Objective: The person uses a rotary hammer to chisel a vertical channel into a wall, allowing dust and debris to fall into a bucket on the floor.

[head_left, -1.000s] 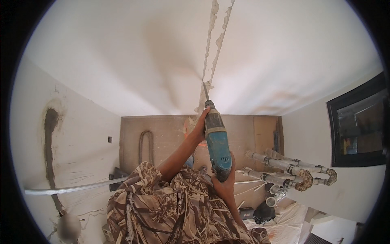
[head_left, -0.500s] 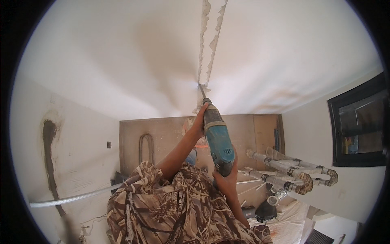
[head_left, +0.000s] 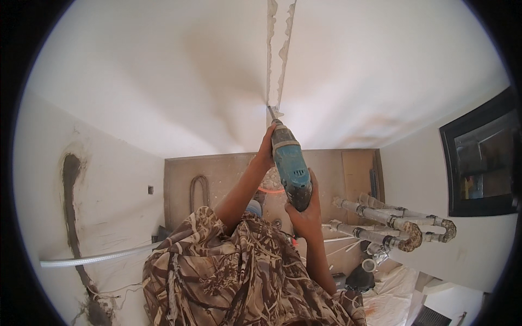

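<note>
A blue-green and black hammer drill points away from me at the white wall, held in both hands. My left hand is closed around its front part, just behind the chuck. At its back end my right hand grips the handle, which the palm and fingers mostly hide. The thin metal bit meets the wall at the lower end of a ragged vertical groove. Broken plaster edges line both sides of that groove. Whether the bit is turning cannot be made out.
Large wrapped pipes with bends stand at my right, near a dark-framed window. A looped cable or hose lies on the brown floor. Below the drill is rubble with an orange ring. A pale ribbed strip stretches out at left.
The drill's back end and my right hand have come up a little, and the drill appears more foreshortened. Its bit stays at the groove's lower end. The view has shifted slightly.
</note>
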A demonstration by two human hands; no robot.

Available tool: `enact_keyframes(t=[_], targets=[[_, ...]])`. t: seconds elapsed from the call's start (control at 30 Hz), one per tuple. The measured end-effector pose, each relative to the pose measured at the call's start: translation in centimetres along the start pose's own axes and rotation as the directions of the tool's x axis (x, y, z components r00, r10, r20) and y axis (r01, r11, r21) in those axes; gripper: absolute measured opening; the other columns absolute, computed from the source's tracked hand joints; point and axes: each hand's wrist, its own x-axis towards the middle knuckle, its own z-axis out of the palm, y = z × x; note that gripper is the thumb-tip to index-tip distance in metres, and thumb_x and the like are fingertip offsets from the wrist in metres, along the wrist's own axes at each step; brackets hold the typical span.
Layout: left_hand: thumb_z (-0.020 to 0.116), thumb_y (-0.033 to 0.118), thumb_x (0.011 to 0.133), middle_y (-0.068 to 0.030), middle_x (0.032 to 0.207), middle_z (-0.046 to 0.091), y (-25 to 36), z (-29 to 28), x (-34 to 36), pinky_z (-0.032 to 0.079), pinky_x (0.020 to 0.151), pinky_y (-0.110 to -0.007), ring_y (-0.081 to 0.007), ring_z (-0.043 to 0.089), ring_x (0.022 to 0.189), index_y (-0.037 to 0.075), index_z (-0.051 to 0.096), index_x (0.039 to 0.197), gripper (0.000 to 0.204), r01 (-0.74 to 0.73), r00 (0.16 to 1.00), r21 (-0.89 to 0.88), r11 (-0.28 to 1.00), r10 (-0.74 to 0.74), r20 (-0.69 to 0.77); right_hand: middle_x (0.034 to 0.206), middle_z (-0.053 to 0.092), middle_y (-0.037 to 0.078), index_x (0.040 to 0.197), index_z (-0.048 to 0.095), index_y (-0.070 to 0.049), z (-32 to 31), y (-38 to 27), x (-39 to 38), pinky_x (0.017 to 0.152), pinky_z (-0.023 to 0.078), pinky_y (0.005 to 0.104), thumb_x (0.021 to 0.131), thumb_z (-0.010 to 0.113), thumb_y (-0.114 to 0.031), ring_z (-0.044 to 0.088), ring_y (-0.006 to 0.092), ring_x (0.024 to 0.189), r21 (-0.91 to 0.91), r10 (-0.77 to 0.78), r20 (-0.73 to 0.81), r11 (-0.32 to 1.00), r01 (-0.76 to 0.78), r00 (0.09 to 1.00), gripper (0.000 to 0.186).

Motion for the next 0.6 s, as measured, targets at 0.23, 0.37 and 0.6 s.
enact_keyframes(t=[0.23,0.37,0.6], targets=[[0.063,0.063,0.089,-0.0087,0.095,0.067,-3.1,0.5,-2.4,0.059,0.079,-0.041,-0.0231,0.069,0.087,0.011,0.061,0.108,0.055,0.045,0.993,0.010,0.999,-0.043,-0.110,0.149,0.040,0.023,0.159,0.017,-0.005,0.3,1.9,-4.7,0.113,0.036,0.0417,0.077,0.065,0.000,0.042,0.0328,0.139,0.028,0.060,-0.086,0.998,-0.058,0.994,0.095],[0.064,0.064,0.088,-0.0086,0.094,0.066,-3.0,1.8,-3.2,0.059,0.078,-0.040,-0.0222,0.068,0.084,0.010,0.060,0.108,0.057,0.069,0.996,0.029,0.997,-0.068,-0.053,0.150,0.038,0.022,0.159,0.016,-0.006,0.3,2.2,-6.6,0.113,0.036,0.0409,0.076,0.062,0.003,0.042,0.0311,0.139,0.099,0.098,-0.117,0.991,-0.086,0.988,0.096],[0.064,0.063,0.088,-0.0086,0.092,0.067,-1.5,2.8,-2.7,0.059,0.078,-0.039,-0.0219,0.068,0.082,0.009,0.061,0.108,0.057,0.031,0.991,0.041,0.999,-0.026,-0.129,0.150,0.039,0.021,0.159,0.017,-0.005,0.8,1.5,-4.3,0.112,0.037,0.0395,0.073,0.061,0.004,0.044,0.0295,0.136,0.001,0.068,-0.126,0.998,-0.069,0.990,0.097]])
